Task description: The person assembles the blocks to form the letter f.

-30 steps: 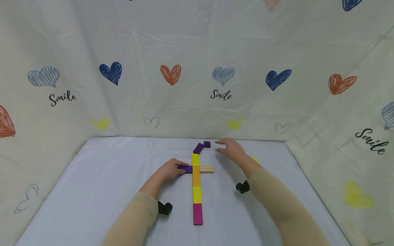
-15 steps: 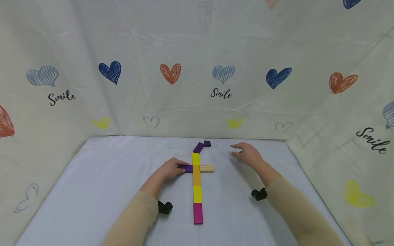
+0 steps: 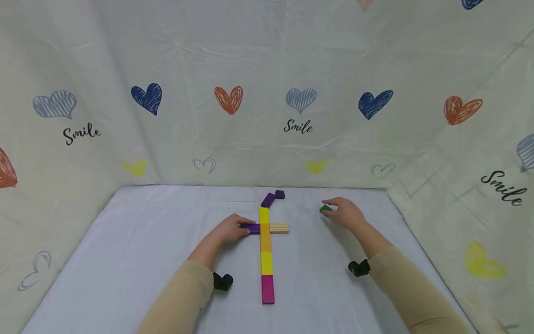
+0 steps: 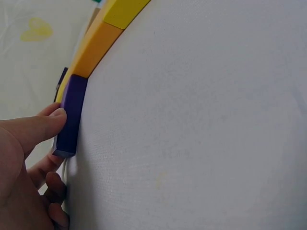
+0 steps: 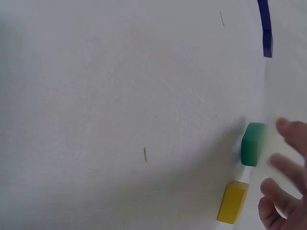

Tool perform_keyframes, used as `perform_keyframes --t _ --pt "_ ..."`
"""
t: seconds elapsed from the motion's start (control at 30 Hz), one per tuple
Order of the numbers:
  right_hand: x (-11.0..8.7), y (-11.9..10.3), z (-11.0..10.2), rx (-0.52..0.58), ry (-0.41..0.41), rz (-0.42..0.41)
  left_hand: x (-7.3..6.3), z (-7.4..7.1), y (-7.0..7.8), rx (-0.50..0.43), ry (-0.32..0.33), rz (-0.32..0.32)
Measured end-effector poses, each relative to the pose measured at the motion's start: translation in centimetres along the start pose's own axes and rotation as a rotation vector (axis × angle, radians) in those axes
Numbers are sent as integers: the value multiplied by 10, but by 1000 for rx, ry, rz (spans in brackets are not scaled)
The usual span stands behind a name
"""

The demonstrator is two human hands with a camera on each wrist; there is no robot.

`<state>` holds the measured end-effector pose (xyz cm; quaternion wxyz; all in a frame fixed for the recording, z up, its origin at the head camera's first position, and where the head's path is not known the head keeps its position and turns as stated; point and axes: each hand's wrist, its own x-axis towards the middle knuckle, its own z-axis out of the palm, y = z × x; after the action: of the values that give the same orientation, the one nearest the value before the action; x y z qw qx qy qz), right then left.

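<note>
At the left arm of a cross-shaped layout, my left hand (image 3: 228, 230) pinches a purple block (image 4: 73, 112) between thumb and fingers. The block's inner end meets an orange block (image 3: 265, 237) in the central column. Over on the right, my right hand (image 3: 348, 214) is at a green block (image 3: 325, 210), its fingers spread and relaxed. In the right wrist view a gap shows between the fingers and the green block (image 5: 253, 144), so it is not gripped. A yellow block (image 5: 233, 202) lies near it, hidden behind the hand in the head view.
The column also has yellow blocks (image 3: 267, 263) and a magenta block (image 3: 268, 290) at its near end. Pale wooden pieces (image 3: 279, 228) extend right. Purple blocks (image 3: 268, 200) lie beyond its far end, before the heart-printed backdrop (image 3: 258, 139). A white cloth (image 3: 167, 250) covers the table.
My right hand has moved right, away from the far purple blocks, to the green block, which has come into view. My left hand has stayed on its purple block.
</note>
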<state>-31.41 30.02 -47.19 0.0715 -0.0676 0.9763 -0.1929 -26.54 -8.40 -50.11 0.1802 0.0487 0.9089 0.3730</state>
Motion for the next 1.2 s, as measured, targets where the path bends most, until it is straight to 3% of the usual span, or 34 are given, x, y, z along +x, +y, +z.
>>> perform_keyframes --t 0.53,0.9,1.2 --pt "8 0 7 -35 -61 93 0 -1 -3 11 1 14" --pt "8 -4 3 -53 -11 29 2 0 -2 9 -2 26" --pt "14 -10 0 -48 -26 15 2 0 -3 17 -4 23"
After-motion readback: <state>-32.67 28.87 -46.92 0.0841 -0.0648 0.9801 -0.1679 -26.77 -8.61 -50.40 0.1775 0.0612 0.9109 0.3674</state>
